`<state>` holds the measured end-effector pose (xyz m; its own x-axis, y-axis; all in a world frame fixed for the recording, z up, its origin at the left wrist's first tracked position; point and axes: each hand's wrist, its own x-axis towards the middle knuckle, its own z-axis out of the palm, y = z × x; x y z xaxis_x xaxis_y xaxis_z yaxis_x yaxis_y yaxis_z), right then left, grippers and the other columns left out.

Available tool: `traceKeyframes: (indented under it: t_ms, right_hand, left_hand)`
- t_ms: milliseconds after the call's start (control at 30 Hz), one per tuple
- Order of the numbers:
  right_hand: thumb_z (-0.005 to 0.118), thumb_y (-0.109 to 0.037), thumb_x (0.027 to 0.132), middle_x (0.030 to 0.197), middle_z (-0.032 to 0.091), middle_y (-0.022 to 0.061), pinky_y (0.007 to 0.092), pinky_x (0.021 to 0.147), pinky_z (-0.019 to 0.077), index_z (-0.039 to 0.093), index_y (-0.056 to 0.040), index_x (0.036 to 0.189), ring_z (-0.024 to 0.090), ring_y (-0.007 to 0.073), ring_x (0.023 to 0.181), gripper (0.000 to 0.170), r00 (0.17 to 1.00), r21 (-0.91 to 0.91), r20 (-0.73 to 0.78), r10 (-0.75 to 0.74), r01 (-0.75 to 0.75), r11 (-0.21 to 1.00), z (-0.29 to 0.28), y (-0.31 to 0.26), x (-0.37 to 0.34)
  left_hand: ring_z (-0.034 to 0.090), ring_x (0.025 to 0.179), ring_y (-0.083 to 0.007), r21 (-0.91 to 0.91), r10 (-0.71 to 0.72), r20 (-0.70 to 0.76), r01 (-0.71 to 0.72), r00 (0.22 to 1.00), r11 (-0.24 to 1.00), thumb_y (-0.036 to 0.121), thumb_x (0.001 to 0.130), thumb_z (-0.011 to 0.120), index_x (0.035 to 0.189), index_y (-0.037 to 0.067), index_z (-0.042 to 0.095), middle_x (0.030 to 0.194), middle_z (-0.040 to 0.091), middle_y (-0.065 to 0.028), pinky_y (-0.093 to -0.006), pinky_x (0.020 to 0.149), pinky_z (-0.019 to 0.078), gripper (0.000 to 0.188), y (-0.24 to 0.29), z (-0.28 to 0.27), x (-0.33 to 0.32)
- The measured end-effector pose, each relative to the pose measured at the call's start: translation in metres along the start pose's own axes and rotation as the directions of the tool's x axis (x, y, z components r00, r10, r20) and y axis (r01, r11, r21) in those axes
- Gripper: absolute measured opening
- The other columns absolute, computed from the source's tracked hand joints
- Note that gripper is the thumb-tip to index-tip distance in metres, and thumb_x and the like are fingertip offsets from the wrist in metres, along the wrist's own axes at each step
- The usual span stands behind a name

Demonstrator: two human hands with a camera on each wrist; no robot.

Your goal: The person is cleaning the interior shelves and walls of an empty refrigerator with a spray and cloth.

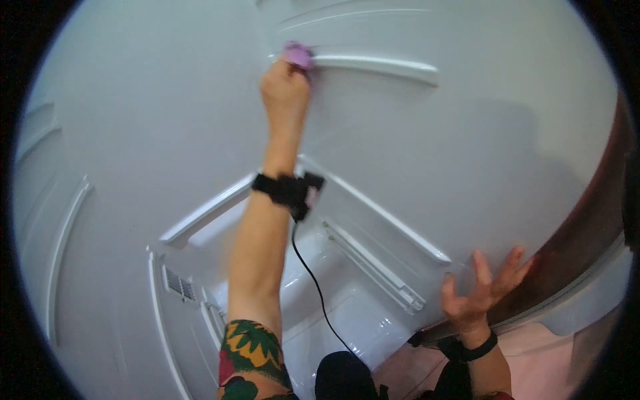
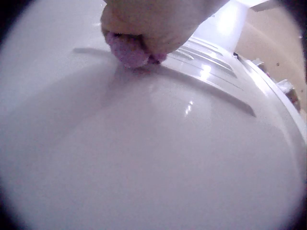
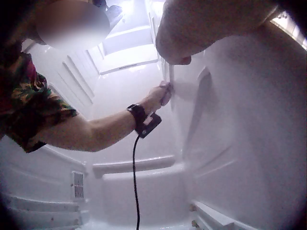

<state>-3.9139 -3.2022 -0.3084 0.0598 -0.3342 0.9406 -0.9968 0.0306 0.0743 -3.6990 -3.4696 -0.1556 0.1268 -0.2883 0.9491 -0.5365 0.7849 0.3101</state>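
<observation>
My left hand [image 1: 285, 91] reaches far up inside a white refrigerator cabinet and grips a bunched purple cloth [image 1: 300, 56]. The cloth meets the left end of a raised shelf ledge [image 1: 373, 64] on the side wall. In the left wrist view, the purple cloth [image 2: 128, 51] bulges out under the curled fingers, right at the ledge. Lower right in the head view, my right hand [image 1: 481, 293] holds nothing, its fingers spread, near the front edge of the same wall. Only part of the right hand [image 3: 201, 33] appears in the right wrist view.
Lower ledges [image 1: 380, 210] and a white rail [image 1: 373, 267] jut from the side wall. A small vent grille [image 1: 179, 283] sits on the opposite side. From the left wrist strap [image 1: 290, 192] a black cable [image 1: 317, 287] hangs down. A dark reddish-brown edge [image 1: 573, 240] borders the opening.
</observation>
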Motion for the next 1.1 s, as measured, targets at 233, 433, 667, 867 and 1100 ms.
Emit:
traceKeyframes:
  t_ms: [233,433,667,867,1100]
  right_hand:
    - [0.059,-0.024,0.071,0.14,0.02,0.0243,0.0661,0.1,0.0127,0.046,-0.0129,0.117,0.012,0.0459,0.13,0.049,0.999,-0.053,0.03,0.014,-0.013,0.998,0.0,0.001,-0.004]
    - [0.058,-0.021,0.074,0.14,0.022,0.0248,0.0628,0.101,0.0144,0.046,-0.0127,0.117,0.015,0.0449,0.13,0.045,0.999,-0.1,-0.043,-0.016,0.011,0.995,0.007,0.003,-0.005]
    - [0.056,-0.016,0.076,0.138,0.026,0.0254,0.0615,0.102,0.0151,0.048,-0.0113,0.117,0.02,0.043,0.13,0.041,0.999,-0.099,-0.045,-0.017,0.012,0.995,0.008,0.004,-0.006]
    - [0.058,-0.012,0.074,0.138,0.026,0.0258,0.0607,0.102,0.0163,0.049,-0.0105,0.116,0.022,0.0403,0.129,0.043,0.995,-0.069,-0.086,-0.046,0.04,0.997,0.008,0.003,-0.002]
    - [0.058,-0.014,0.075,0.138,0.026,0.0258,0.0603,0.102,0.0166,0.047,-0.0106,0.118,0.022,0.0405,0.129,0.044,0.998,-0.114,-0.034,-0.045,0.041,0.993,0.006,0.006,-0.006]
  left_hand:
    - [0.053,0.09,-0.026,0.438,-0.041,0.161,-0.034,0.986,0.898,0.007,0.08,0.053,0.103,0.007,0.06,0.105,0.06,-0.0092,-0.0352,0.077,0.0419,0.024,-0.065,-0.051,-0.128]
    - [0.05,0.097,-0.025,0.643,0.149,0.657,-0.653,0.739,0.401,0.011,0.079,0.054,0.112,0.011,0.054,0.124,0.048,-0.0065,-0.0377,0.076,0.0411,0.033,-0.137,-0.123,-0.131]
    - [0.048,0.103,-0.0252,0.834,0.102,0.535,-0.544,0.839,0.097,0.015,0.078,0.055,0.114,0.015,0.054,0.122,0.049,-0.005,-0.0374,0.079,0.0392,0.035,-0.154,-0.268,-0.161]
    - [0.049,0.098,-0.0291,0.961,0.046,-0.231,0.22,0.972,0.169,0.008,0.081,0.05,0.114,0.009,0.053,0.113,0.053,-0.0113,-0.0396,0.083,0.0394,0.033,-0.142,-0.278,-0.163]
    - [0.044,0.111,-0.0353,0.713,-0.075,-0.495,0.454,0.866,0.534,0.009,0.088,0.039,0.118,-0.005,0.045,0.119,0.047,-0.0225,-0.0424,0.096,0.0336,0.034,-0.149,-0.193,-0.119]
